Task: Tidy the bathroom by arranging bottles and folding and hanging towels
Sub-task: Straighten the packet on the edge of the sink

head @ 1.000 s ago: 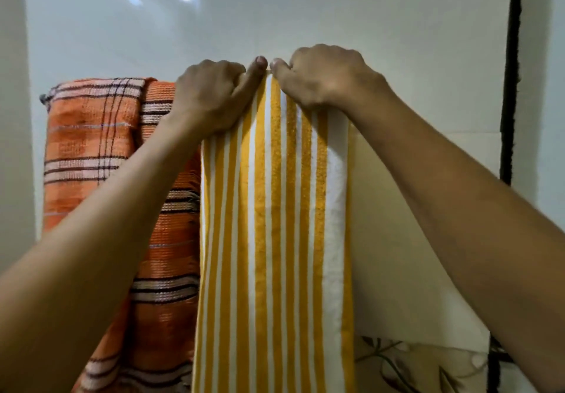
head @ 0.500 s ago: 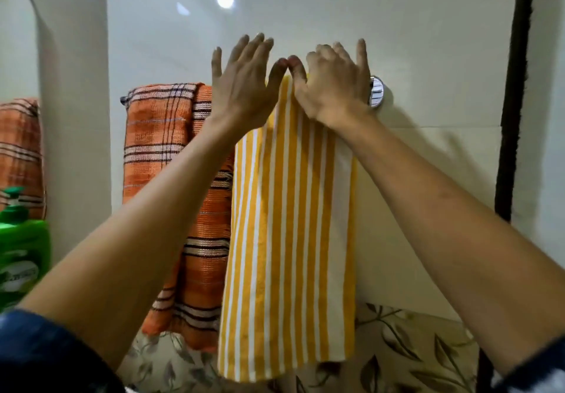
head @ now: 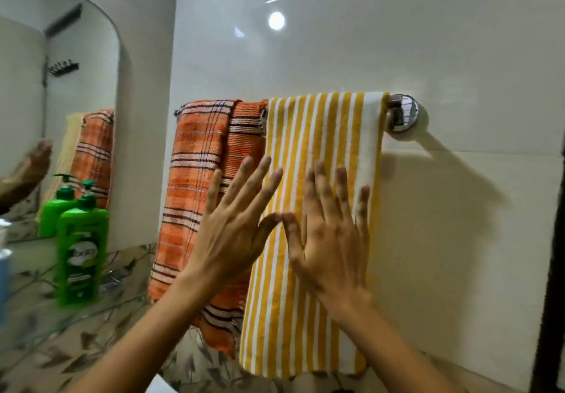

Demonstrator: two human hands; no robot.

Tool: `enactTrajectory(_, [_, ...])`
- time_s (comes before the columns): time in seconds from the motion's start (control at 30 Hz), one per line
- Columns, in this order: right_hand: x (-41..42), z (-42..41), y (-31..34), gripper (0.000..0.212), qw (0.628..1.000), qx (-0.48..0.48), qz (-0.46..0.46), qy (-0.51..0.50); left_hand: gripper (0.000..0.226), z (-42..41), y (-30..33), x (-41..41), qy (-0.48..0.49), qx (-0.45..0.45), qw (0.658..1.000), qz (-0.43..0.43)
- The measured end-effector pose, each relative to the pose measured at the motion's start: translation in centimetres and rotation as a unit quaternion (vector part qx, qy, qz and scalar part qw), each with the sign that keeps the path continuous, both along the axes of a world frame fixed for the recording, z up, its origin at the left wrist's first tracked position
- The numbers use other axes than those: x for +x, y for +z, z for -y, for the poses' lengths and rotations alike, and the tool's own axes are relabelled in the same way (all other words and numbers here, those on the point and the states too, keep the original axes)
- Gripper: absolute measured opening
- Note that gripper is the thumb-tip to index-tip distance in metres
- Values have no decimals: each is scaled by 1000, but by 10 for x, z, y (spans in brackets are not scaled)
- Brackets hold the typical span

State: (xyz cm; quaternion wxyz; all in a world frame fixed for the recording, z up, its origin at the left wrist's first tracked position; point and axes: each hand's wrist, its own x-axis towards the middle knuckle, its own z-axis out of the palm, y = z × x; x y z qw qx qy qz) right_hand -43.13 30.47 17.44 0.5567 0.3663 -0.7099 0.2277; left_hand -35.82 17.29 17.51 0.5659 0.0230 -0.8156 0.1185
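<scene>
1. Centrally in the head view, a yellow-and-white striped towel (head: 318, 209) hangs folded over a towel rail whose chrome wall mount (head: 403, 116) shows at the towel's upper right corner.
2. Just left of it on the same rail hangs an orange checked towel (head: 195, 184), its right edge touching or slightly tucked behind the striped one.
3. At middle frame, the left hand (head: 235, 227) is spread flat with its fingers apart, gripping nothing, over the seam between the two towels.
4. Beside it, the right hand (head: 330, 236) is also splayed, palm toward the striped towel; whether it presses the cloth or hovers just off it is hard to tell.
5. Both thumbs nearly meet at their tips.
6. At lower left, a green pump bottle (head: 82, 249) stands on a patterned counter (head: 61, 346) before a mirror (head: 61, 102), which reflects it.
</scene>
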Motion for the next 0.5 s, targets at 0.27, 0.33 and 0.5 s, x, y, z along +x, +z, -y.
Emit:
enactTrajectory(0.27, [29, 44, -111, 68, 986, 49, 87, 135, 58, 27, -110, 70, 157, 74, 981, 89])
enactTrajectory(0.33, [43, 59, -141, 68, 977, 93, 106, 160, 60, 33, -143, 96, 206, 105, 964, 129])
enactTrajectory(0.5, [96, 103, -211, 79, 929, 204, 168, 260, 65, 43, -217, 176, 350, 193, 893, 205])
